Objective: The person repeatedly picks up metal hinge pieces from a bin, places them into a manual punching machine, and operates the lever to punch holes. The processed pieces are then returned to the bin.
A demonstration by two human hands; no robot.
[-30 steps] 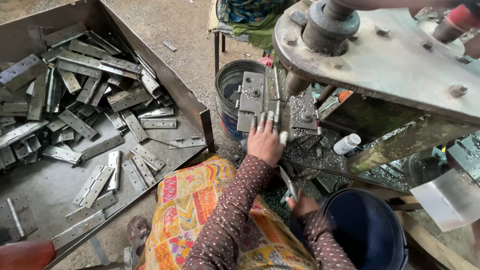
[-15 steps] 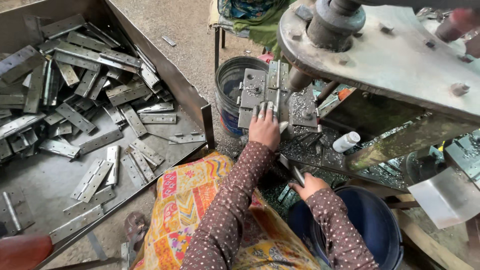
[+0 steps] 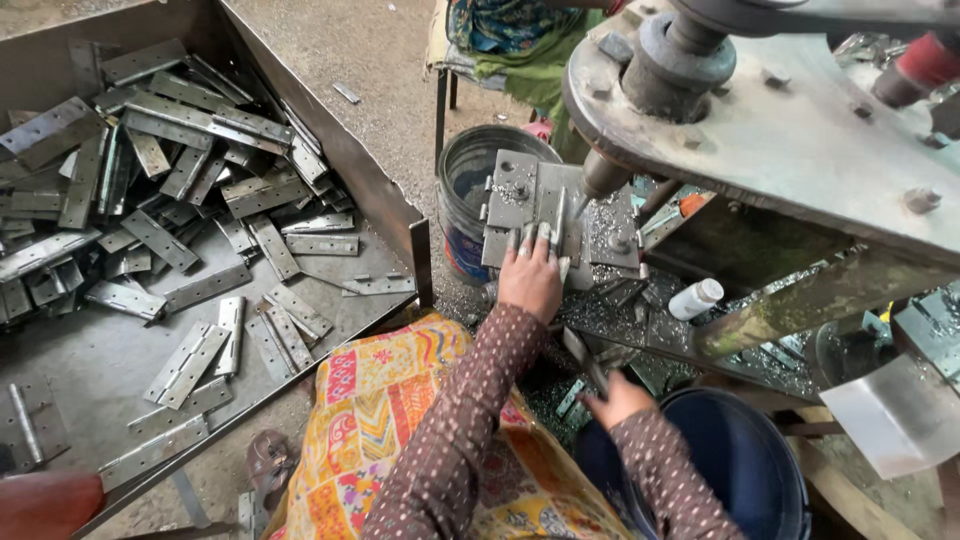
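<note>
My left hand [image 3: 530, 280] rests on the grey metal jig plate [image 3: 520, 195] under the drill bit [image 3: 585, 203] of a heavy drill press [image 3: 760, 110]. Its fingers press a narrow metal hinge strip [image 3: 558, 218] standing in the jig slot. My right hand [image 3: 618, 398] is lower, beside a dark blue bucket [image 3: 740, 450], and grips a thin metal piece [image 3: 580, 355] that points up toward the press. Both arms wear brown dotted sleeves.
A large steel tray [image 3: 90, 360] on the left holds several loose metal hinges [image 3: 190, 190]. A grey-blue bucket [image 3: 470, 180] stands behind the jig. A small white bottle [image 3: 696, 298] lies amid metal shavings. Patterned yellow cloth [image 3: 390, 400] covers my lap.
My right hand has risen from beside the bucket, bringing the thin metal piece up. My left hand stays on the jig, fingers shifted slightly on the strip.
</note>
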